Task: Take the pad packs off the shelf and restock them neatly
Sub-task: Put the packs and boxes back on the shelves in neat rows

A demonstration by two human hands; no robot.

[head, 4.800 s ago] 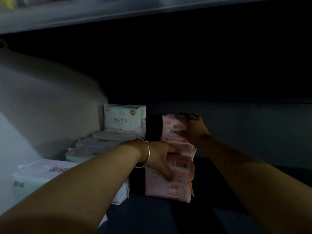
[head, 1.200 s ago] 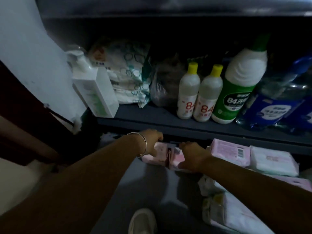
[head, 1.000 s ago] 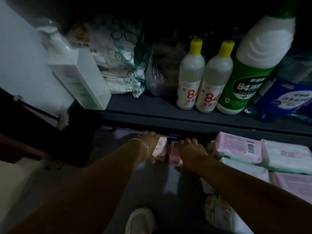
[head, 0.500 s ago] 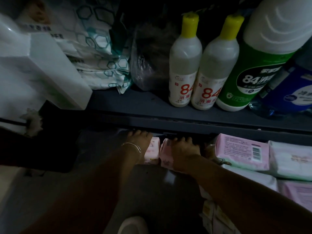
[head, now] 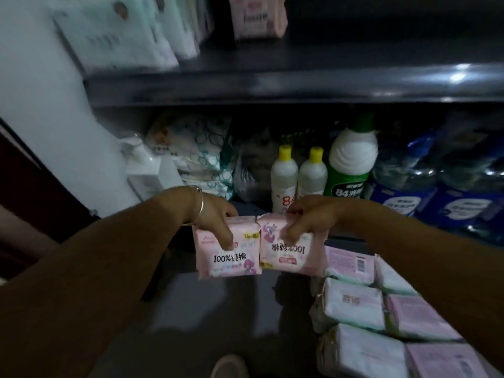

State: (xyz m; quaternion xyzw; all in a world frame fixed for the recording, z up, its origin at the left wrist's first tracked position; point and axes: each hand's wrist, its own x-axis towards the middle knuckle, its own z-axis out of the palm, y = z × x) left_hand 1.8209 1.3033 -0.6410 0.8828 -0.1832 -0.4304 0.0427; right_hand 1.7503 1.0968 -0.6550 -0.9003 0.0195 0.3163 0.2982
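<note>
Dim storeroom, dark metal shelving against a white wall on your left, grey floor below, your shoe toe (head: 230,365) just in view at the bottom edge. Your left hand (head: 218,219) has its fingers clamped over the top edge of one pink pad pack (head: 227,255), print upright; your right hand (head: 308,219) has its fingers clamped the same way on a second pink pad pack (head: 291,251), print upside down. Both packs hang in the air in front of the lower shelf (head: 272,205), side edges touching, resting on nothing. Top-edge grip looks chosen so you can drop each pack in standing up; I'd flip the right one first so the labels match. Upper shelf (head: 272,85) holds white-and-mint packs (head: 117,36) at its left end, standing in a row, and one pink pack (head: 256,17) just right of them, so that looks like the restock slot. Floor at your right carries a grid of flat packs (head: 354,304), pink and pale, likely the queue waiting to go up. Lower shelf has a pump dispenser (head: 147,170) at the left end, then hex-print bags (head: 196,151), two yellow-capped bottles (head: 283,178), a big green-labelled bottle (head: 351,165) and blue-labelled bottles (head: 436,186) toward the right end. Frame is motion-blurred up top.
</note>
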